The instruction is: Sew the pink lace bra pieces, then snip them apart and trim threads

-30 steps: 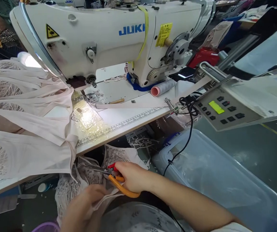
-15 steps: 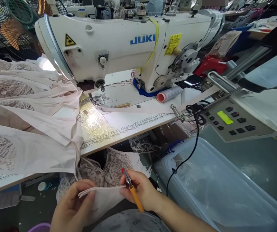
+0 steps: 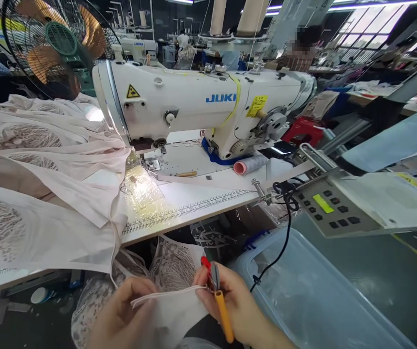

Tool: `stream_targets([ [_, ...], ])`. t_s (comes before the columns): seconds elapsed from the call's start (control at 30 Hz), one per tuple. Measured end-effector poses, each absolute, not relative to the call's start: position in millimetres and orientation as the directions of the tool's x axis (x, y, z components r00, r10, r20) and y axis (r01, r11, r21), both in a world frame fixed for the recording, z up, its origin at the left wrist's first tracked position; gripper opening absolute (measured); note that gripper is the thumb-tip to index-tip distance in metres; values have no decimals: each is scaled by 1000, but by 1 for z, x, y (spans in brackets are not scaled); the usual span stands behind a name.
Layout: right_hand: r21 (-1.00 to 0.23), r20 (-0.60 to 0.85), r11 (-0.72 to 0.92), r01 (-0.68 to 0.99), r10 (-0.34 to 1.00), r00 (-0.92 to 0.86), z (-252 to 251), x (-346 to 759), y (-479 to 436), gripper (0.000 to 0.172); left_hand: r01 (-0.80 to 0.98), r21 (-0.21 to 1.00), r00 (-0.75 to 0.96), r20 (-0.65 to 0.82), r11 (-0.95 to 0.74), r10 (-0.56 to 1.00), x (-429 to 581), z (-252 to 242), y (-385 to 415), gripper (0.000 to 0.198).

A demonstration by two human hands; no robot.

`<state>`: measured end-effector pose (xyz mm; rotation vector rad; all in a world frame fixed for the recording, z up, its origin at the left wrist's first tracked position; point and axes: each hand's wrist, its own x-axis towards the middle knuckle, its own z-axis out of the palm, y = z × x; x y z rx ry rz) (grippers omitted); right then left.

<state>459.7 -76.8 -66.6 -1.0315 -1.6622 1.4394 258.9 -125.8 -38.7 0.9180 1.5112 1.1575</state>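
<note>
Low in the view, my left hand (image 3: 124, 312) pinches one end of a folded pale pink fabric edge (image 3: 179, 308). My right hand (image 3: 230, 295) grips the other end of that edge between thumb and finger. Held in the same right hand is a small cutter (image 3: 223, 310) with an orange handle and a red tip, its metal part pointing up. Lace cups of the pale garment (image 3: 175, 266) hang just beyond the hands, below the table edge. My left fingers are slightly blurred.
A white JUKI sewing machine (image 3: 182, 102) stands on the ruler-marked table (image 3: 193, 201). Pale lace garments (image 3: 48, 213) are heaped at left. A control panel (image 3: 332, 208) and a translucent bin (image 3: 324, 286) are at right. Behind are a fan (image 3: 61, 39) and a person (image 3: 301, 55).
The view has tilted up, showing more of the room. Both hands still hold the fabric; my right hand has moved slightly right and the cutter stands more upright.
</note>
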Motion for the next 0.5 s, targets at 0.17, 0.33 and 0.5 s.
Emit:
stream_targets([
  [0.17, -967, -41, 70, 244, 907, -420, -82, 442, -79, 16, -50, 956, -260, -293, 290, 920, 243, -63, -134, 38],
  [0.33, -958, -29, 133, 256, 838, -545, -75, 427, -74, 16, 257, 937, -273, -164, 237, 948, 224, -60, -148, 28],
  [0.5, -956, -40, 161, 247, 759, -650, -71, 416, -74, 20, 638, 759, 61, 115, -128, 991, 227, -56, -146, 23],
])
